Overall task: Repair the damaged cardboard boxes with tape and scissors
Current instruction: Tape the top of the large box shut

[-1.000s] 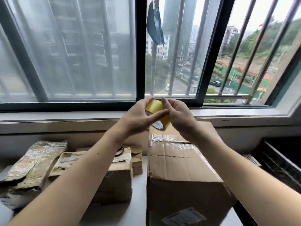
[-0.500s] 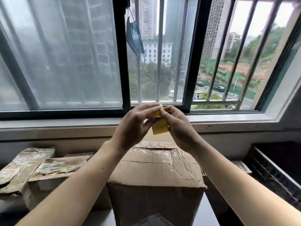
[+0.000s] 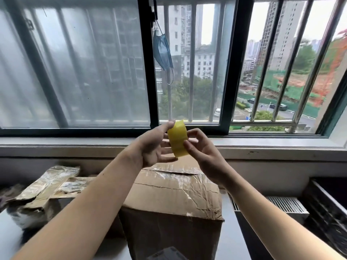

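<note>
The window point(image 3: 169, 62) with its dark frame and metal bars is filling the upper half of your view, its left pane frosted and the right side looking out on buildings and trees. Below it the pale sill point(image 3: 262, 145) is running across the wall. On the dark bench point(image 3: 231, 241) in front of you a large cardboard box point(image 3: 169, 203) is standing, its top creased, torn along a seam and covered with wrinkled clear tape. To its left, flattened, crumpled boxes point(image 3: 48, 186) are lying in a heap, also wrapped in shiny old tape. At the right edge a dark crate point(image 3: 326, 207) is sitting beside a ribbed white grille point(image 3: 285, 203). You are reaching both bare forearms forward and holding a yellow roll of tape point(image 3: 177, 140) up in the air above the large box, level with the sill. Your left hand point(image 3: 152, 147) is gripping the roll from the left, thumb up near its top edge and fingers curled under and behind it. Your right hand point(image 3: 202, 149) is pinching the roll's right side, thumb pressing on the yellow face and fingers bent round the back. A blue face mask point(image 3: 162, 51) is hanging by its loop from the window frame, above your hands.
</note>
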### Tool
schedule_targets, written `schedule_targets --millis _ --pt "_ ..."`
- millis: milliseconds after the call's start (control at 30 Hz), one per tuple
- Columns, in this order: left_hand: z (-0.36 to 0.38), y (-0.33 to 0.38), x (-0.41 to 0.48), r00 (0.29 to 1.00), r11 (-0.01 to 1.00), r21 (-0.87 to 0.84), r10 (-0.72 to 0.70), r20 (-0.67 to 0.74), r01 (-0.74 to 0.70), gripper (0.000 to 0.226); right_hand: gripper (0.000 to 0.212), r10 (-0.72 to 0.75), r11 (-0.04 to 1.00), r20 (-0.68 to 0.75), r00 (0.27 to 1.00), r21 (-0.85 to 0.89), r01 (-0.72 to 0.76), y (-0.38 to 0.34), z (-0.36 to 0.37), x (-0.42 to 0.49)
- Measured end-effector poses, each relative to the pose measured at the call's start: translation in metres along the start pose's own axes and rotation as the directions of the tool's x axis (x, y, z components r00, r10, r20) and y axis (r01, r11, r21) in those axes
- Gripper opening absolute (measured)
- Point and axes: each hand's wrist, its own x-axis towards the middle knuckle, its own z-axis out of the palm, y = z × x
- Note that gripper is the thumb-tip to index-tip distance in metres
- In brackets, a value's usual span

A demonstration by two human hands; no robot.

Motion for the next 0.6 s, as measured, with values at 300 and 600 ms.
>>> schedule_targets --millis 300,600 --pt "0.024 -0.021 -0.021 0.939 0.938 -0.049 0.342 -0.031 -0.343 0.023 0.019 -0.039 0.993 -0.208 0.977 -0.116 0.015 -0.005 0.024 0.002" --pt "0.011 -0.043 -0.024 0.760 0.759 0.062 0.650 -0.022 -0.648 0.028 0.025 -0.019 1.000 -0.393 0.919 -0.002 0.019 -0.011 0.049 0.001"
